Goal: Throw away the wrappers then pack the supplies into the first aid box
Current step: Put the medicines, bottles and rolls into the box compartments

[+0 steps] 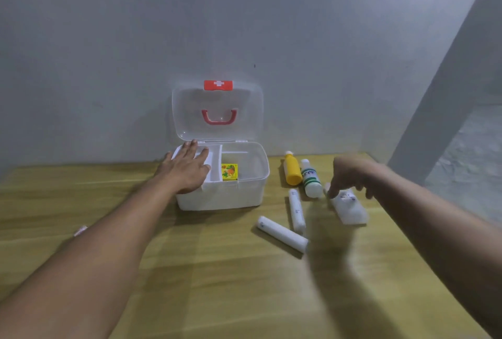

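Plastic, white and smooth, makes up the first aid box point(221, 197), and it sits on a wooden table point(190, 270) with pale stripes in the grain. Its clear lid point(217, 113) stands open against the grey wall point(135, 26), with a red handle point(219, 117) and a red clasp point(218, 85) with a white cross. The left hand point(187, 169) lies flat with fingers spread on the white tray point(214, 165) in the left part of the box, holding nothing. Just right of that hand, inside the box, sits a small yellow box point(229, 172).

The right hand point(350, 175) is blurry, fingers curled down, fingertips at the top end of a soft white pack point(350, 209); I cannot tell if it grips it. Left of that hand lie a yellow bottle point(292, 169) and a white bottle point(311, 179) with green stripes, side by side. Nearer the person than these lie two round white rolls: a thin roll point(296, 209) and a thick roll point(282, 233).

The table edge runs close behind the right hand. Lots of bare wood lies in front. A small pink scrap point(80, 230) sits far to the left, beside the left arm.
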{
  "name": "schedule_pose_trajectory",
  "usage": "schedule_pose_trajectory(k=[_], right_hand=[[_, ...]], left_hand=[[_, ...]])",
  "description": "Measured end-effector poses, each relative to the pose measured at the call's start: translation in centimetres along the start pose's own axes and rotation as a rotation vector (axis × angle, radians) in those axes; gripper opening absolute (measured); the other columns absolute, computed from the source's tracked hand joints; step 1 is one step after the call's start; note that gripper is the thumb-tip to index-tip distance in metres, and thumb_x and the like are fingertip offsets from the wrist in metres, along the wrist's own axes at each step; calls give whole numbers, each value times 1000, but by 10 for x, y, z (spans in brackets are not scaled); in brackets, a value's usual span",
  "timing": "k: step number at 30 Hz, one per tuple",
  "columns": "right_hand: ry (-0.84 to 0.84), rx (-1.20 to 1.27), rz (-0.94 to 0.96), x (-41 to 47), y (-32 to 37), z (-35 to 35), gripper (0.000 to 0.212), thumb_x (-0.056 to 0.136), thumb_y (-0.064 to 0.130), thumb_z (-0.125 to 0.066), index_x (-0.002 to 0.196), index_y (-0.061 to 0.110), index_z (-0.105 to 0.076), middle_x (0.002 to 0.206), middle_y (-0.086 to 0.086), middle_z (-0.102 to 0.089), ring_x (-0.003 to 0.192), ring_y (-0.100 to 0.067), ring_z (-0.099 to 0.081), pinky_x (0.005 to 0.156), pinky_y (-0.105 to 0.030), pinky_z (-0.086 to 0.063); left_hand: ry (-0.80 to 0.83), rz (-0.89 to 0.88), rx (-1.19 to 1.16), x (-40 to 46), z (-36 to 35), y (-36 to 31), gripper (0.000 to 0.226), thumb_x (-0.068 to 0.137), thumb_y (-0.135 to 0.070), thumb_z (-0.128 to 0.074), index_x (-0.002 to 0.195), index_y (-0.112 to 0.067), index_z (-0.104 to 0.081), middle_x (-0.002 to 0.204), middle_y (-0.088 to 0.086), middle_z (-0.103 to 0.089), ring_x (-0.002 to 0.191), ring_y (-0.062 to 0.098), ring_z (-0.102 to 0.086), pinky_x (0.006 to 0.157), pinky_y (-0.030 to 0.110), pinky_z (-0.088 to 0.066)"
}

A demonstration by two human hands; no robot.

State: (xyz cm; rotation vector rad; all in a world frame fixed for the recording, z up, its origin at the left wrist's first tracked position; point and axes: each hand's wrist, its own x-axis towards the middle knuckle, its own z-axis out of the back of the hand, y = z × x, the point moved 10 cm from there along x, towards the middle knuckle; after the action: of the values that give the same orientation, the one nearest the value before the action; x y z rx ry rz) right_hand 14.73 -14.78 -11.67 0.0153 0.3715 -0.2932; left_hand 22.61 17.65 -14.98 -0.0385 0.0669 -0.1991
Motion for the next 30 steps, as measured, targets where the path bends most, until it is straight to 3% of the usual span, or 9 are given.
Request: schedule_pose_trajectory(k=[4,7,9,11,14,16,20,24,30], right_hand=[[62,-17,-85,-7,-20,-28,38,73,33,-81,75,5,-56,87,-7,-63,53,-18,-49,39,-29,-39],[42,29,-117,-4,-27,-36,44,68,28,-85,76,2,-51,69,-10,-53,53,-22,-53,48,-33,-52],[26,96,-132,-3,-30,-33,47,64,21,-87,84,0,-51,72,-14,-51,62,-32,-61,58,-44,-60],[-6,135,-118,-3,-30,-19,44,63,15,-86,86,-2,-53,77,-17,-51,65,-41,-64,57,-50,-60],[-94,138,-29,-8,-17,17,40,63,15,-86,88,-2,-60,82,-17,-59,61,-37,-65,53,-45,-61],[-155,144,65,-14,0,43,46,63,16,-87,99,-2,-63,95,-19,-65,69,-36,-67,53,-44,-61],[-213,115,293,-29,57,76,59,65,15,-87,118,13,-61,100,-10,-64,65,-25,-65,43,-29,-54],[-305,-41,504,-41,125,85,59,64,18,-85,120,24,-66,113,-8,-69,93,-27,-66,79,-36,-56],[-304,-210,563,-29,187,64,50,68,14,-83,116,18,-69,110,-8,-69,94,-25,-63,81,-33,-53]], left_hand=[[1,2,-6,-1,0,-1,55,101,-38,-16,152,-28,3,160,1,18,147,15,14,118,49,0],[-4,1,-5,-2,1,-2,55,101,-38,-16,152,-28,3,160,1,18,147,15,14,118,49,0],[-3,-1,-5,-2,1,-2,55,101,-38,-16,152,-28,3,160,1,18,147,16,14,118,49,0],[-1,-2,-5,-2,1,-2,55,101,-38,-15,151,-28,3,160,1,18,147,16,14,118,50,0],[-1,-5,-6,-2,0,-2,55,101,-39,-15,151,-28,3,160,2,18,147,17,14,118,50,0],[1,-4,-12,-2,0,-2,55,101,-38,-15,151,-28,3,160,1,19,147,16,15,119,49,0],[3,-1,-24,-2,1,-3,55,101,-39,-16,152,-29,2,160,1,18,147,15,14,119,49,0],[7,4,-31,-3,1,-4,56,100,-39,-16,152,-29,1,160,1,17,147,15,13,119,49,-1],[6,6,-26,-4,4,-4,56,99,-38,-16,152,-27,0,160,1,16,148,15,13,119,49,-1]])
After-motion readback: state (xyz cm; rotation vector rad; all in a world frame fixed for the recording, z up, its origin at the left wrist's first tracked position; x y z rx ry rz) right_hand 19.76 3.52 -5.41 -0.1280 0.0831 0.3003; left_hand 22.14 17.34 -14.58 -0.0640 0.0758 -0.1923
